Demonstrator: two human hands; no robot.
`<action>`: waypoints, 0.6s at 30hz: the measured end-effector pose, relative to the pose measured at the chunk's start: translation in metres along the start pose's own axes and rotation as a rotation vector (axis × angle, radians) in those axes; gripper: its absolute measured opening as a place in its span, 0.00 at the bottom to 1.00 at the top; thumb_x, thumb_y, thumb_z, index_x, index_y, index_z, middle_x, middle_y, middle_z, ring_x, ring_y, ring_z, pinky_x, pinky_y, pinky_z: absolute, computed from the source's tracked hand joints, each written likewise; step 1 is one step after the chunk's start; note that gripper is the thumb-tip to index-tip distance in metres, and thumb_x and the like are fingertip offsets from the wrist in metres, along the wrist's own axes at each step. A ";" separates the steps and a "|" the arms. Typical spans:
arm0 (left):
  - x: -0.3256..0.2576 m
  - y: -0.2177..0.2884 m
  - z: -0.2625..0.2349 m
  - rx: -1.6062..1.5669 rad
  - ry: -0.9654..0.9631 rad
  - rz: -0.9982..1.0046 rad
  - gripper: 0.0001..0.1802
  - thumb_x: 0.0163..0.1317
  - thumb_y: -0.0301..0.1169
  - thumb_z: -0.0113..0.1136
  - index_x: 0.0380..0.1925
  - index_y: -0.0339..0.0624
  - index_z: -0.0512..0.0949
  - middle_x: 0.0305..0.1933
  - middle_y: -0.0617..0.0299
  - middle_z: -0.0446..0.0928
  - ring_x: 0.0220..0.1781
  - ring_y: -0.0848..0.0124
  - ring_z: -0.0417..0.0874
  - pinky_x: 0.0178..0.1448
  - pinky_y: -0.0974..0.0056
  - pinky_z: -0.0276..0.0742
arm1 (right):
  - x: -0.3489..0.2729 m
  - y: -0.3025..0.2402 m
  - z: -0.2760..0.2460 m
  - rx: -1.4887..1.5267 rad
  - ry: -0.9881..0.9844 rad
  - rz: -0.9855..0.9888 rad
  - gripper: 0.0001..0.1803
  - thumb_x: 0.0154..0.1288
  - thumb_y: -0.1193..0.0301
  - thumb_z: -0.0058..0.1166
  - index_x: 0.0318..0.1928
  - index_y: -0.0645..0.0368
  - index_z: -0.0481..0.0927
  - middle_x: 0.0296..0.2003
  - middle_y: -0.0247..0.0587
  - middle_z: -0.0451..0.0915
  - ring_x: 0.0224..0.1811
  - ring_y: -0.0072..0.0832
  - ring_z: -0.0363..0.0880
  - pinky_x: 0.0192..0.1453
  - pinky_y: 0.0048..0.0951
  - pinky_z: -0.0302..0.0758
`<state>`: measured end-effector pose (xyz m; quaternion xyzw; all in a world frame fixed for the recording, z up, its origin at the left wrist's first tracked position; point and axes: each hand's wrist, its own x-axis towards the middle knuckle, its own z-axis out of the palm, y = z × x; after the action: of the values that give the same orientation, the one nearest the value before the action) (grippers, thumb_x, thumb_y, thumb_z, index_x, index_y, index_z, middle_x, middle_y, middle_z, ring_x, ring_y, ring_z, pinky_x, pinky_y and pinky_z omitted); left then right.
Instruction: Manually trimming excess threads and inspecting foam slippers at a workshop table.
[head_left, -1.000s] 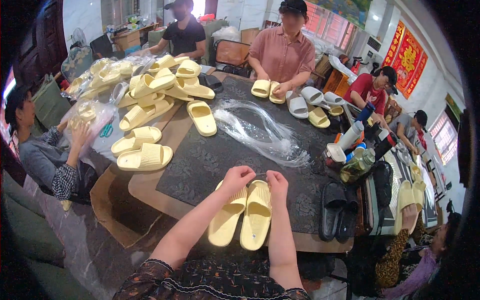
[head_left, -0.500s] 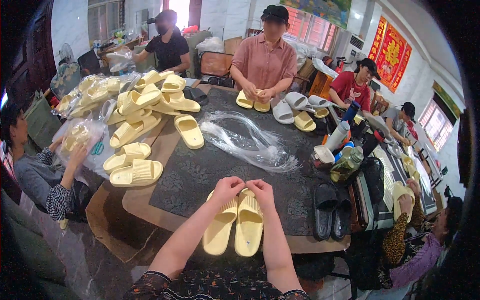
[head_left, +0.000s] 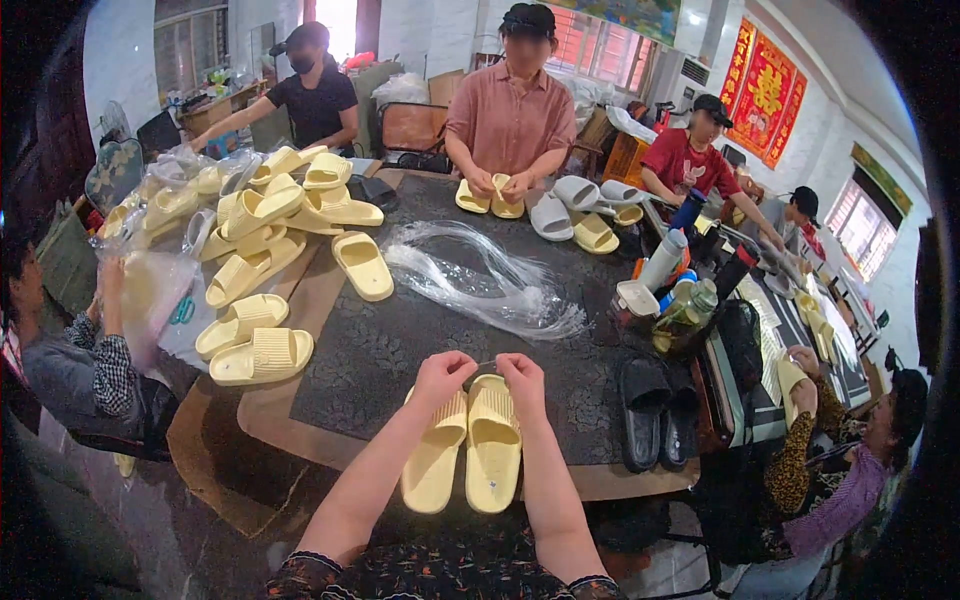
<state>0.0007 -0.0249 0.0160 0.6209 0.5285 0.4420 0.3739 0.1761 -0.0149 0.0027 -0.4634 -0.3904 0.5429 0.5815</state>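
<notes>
Two pale yellow slide sandals, the left one (head_left: 432, 470) and the right one (head_left: 494, 470), lie side by side at the table's near edge, toes pointing away from me. Above the left sandal's toe, my left hand (head_left: 446, 380) is closed in a pinch. My right hand (head_left: 521, 382) pinches in the same way over the other toe. A thin strand, barely visible, seems to run between my fingertips. Further in lies a loose bundle of clear plastic strands (head_left: 480, 280), curved into a loop.
At left, yellow slides (head_left: 265, 355) pile up beside bagged ones, with teal scissors (head_left: 183, 310) near a seated person. Across the table a person in pink handles yellow slides (head_left: 507, 197). Bottles (head_left: 663, 258) and black slides (head_left: 645, 415) stand at right, where other people work.
My hands have drawn slightly apart, both still pinched over the sandals. The view has shifted a little. At left, the seated person has raised the plastic bag.
</notes>
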 end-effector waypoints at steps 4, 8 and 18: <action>0.000 -0.002 -0.001 -0.075 -0.016 0.049 0.11 0.58 0.34 0.63 0.33 0.37 0.82 0.26 0.64 0.81 0.28 0.79 0.77 0.34 0.70 0.73 | -0.004 -0.004 0.008 -0.221 -0.254 -0.030 0.06 0.61 0.72 0.60 0.37 0.60 0.82 0.28 0.27 0.78 0.31 0.14 0.73 0.37 0.18 0.70; 0.001 0.000 0.000 -0.063 0.041 0.018 0.11 0.58 0.34 0.63 0.34 0.37 0.82 0.28 0.61 0.82 0.29 0.76 0.79 0.35 0.68 0.75 | -0.001 -0.003 0.001 -0.020 -0.028 -0.038 0.06 0.62 0.72 0.59 0.36 0.62 0.81 0.29 0.27 0.78 0.31 0.13 0.72 0.37 0.18 0.69; 0.001 0.002 0.000 -0.047 0.035 -0.036 0.10 0.58 0.33 0.62 0.34 0.38 0.82 0.27 0.63 0.81 0.28 0.78 0.78 0.35 0.70 0.74 | 0.003 0.005 -0.002 -0.047 -0.005 -0.065 0.06 0.63 0.71 0.58 0.37 0.61 0.80 0.29 0.27 0.77 0.31 0.14 0.72 0.36 0.18 0.69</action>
<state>0.0010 -0.0247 0.0184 0.5943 0.5355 0.4584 0.3872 0.1766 -0.0121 -0.0025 -0.4626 -0.4196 0.5155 0.5867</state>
